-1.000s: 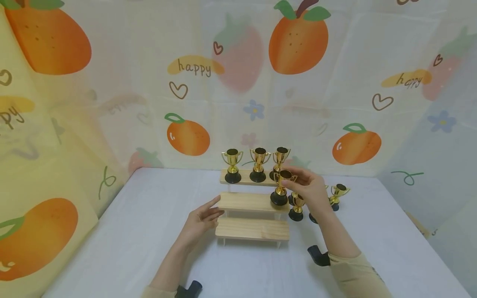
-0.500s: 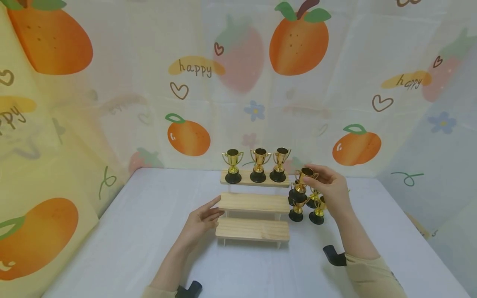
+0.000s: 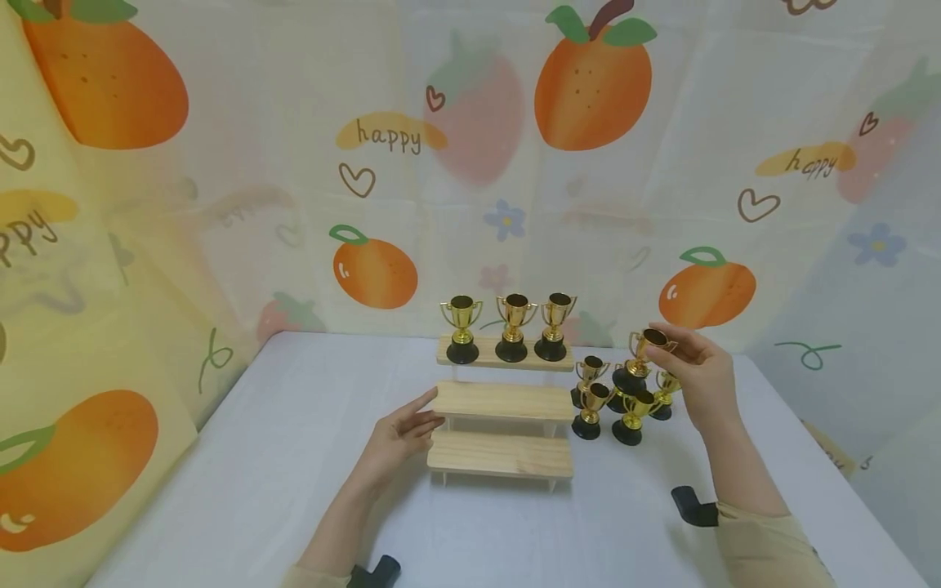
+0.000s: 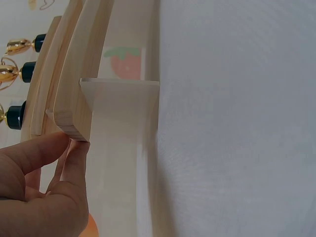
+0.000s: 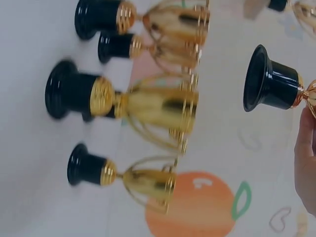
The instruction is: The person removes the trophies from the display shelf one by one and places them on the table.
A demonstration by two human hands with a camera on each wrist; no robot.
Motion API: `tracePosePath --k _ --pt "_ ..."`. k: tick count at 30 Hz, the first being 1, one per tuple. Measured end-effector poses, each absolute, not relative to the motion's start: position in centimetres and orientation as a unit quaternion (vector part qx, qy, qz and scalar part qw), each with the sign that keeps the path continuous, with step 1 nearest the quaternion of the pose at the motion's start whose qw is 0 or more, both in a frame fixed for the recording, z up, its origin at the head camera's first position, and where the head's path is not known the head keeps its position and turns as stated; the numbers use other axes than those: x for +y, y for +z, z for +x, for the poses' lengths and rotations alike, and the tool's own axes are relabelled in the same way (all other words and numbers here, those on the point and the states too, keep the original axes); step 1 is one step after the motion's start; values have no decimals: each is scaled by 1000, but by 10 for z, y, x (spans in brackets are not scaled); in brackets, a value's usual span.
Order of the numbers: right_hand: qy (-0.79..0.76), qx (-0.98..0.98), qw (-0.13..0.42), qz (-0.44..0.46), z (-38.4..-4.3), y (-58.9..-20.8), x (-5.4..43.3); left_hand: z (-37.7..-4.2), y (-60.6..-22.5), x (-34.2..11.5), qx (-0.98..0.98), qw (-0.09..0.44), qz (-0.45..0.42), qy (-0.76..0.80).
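A small gold trophy cup with a black base [image 3: 631, 378] is pinched near its bowl by my right hand [image 3: 703, 377], raised above several similar trophies on the table. In the right wrist view its black base [image 5: 279, 85] hangs clear of the others. My left hand [image 3: 397, 437] touches the left end of a three-tier wooden display stand [image 3: 500, 453]. In the left wrist view, the thumb and fingertips rest against the end of the front plank [image 4: 74, 106]. Three trophies [image 3: 511, 339] stand upright along the top tier; the middle and bottom tiers are bare.
Standing trophies [image 3: 638, 416] cluster on the white tabletop [image 3: 257, 482] just right of the stand, partly overlapping one another. A printed cloth backdrop [image 3: 470, 220] rises behind the table. Dark wrist-worn pieces [image 3: 693, 506] project beside both forearms.
My right hand has carried the trophy rightward from the right end of the middle tier to above the cluster, uncovering the trophies there. The left hand stays put at the stand.
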State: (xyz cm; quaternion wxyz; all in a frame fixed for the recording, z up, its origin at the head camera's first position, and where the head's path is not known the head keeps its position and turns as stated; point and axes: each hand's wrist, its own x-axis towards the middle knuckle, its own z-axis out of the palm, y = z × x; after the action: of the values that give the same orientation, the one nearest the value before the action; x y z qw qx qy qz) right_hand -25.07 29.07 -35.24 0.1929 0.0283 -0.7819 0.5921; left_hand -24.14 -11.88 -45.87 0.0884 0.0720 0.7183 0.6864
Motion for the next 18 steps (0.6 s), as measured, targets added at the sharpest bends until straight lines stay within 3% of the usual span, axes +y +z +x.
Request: tracePosePath --k 18 --pt "682 -692 231 38 -245 -369 349 -241 -459 -119 719 94 76 684"
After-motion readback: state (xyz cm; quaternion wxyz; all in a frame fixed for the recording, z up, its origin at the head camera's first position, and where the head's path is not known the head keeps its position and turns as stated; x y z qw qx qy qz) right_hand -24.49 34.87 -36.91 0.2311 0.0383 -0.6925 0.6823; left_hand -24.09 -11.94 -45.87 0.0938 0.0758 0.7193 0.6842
